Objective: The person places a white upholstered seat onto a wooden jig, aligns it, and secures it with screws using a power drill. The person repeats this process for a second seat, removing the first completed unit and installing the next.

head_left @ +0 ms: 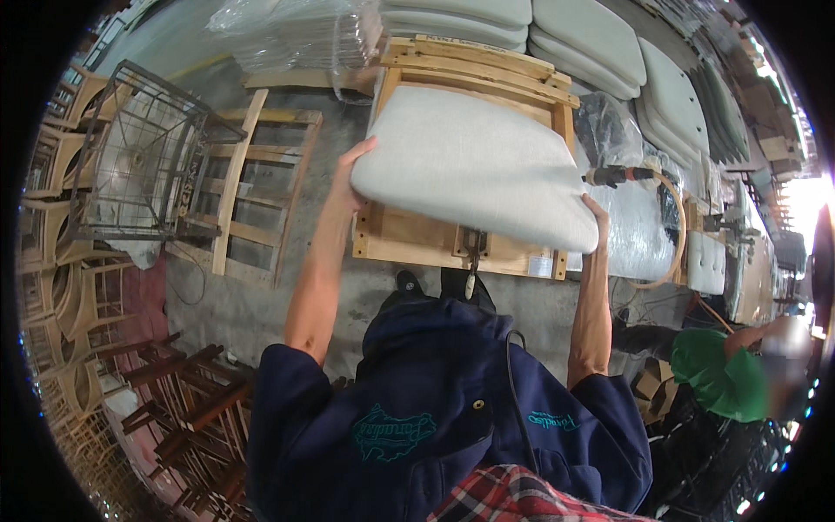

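Note:
Between my two hands is a pale grey upholstered chair pad [470,161], broad with rounded corners, lying slightly tilted over a wooden frame [417,245]. My left hand [355,165] grips its left end, thumb up along the edge. At the lower right corner my right hand [594,222] holds the other end, its fingers partly hidden beneath the pad. A metal toggle clamp [472,257] is fixed to the frame's near rail. Just right of the pad lies an air tool [617,176] with an orange hose [681,226].
Stacked grey pads [591,43] fill the far side. Plastic-wrapped goods [639,230] lie at right, near a person in green [722,370]. Leftward are a wooden pallet [261,196], a wire cage [135,161] and dark wooden chair frames [196,400].

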`<state>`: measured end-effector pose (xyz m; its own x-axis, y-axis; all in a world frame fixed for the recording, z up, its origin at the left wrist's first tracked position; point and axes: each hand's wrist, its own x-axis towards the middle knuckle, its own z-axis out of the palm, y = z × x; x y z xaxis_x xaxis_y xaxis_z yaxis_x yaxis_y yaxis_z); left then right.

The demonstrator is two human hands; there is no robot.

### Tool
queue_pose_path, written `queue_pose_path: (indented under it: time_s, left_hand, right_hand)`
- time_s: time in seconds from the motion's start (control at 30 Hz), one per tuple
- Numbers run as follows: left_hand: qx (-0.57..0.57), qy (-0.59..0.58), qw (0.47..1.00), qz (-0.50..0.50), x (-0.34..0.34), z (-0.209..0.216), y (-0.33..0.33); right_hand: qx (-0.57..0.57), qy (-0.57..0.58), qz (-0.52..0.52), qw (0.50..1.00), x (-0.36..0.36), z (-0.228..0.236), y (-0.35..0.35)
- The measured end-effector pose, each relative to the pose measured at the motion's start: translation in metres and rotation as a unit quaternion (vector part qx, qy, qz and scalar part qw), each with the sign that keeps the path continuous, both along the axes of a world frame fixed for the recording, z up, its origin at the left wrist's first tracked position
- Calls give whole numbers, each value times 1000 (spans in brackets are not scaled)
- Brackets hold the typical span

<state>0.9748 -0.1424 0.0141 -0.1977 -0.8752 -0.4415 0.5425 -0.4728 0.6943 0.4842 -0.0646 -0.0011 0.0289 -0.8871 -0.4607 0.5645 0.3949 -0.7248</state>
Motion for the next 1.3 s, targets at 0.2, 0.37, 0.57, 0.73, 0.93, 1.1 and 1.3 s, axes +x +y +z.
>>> queue_pose_path:
  time_s: [0.2, 0.37, 0.57, 0.73, 0.93, 1.1, 1.3]
  left_hand:
    - [-19, -70, 996, 46, -42, -43, 8]
    - [-56, -275, 956, 85, -77, -34, 28]
    - [-120, -270, 952, 84, -71, -84, -27]
    - [-168, -321, 927, 100, -85, -111, -13]
    - [-339, -658, 668, 73, -94, -103, -5]
    - [-426, -706, 561, -78, -108, -97, -58]
    - [-427, -725, 524, -133, -112, -107, -68]
  right_hand:
    - [-22, 32, -208, 977, 24, -16, -18]
    - [-28, 254, -262, 931, 58, -26, -7]
    - [-25, 290, -202, 935, 54, -56, -64]
    - [-27, 466, -118, 876, 44, -89, -52]
    - [-127, 758, -47, 638, 60, -58, -55]
    - [-258, 771, 86, 576, 62, -60, -92]
    - [-309, 779, 103, 536, 57, -75, -104]
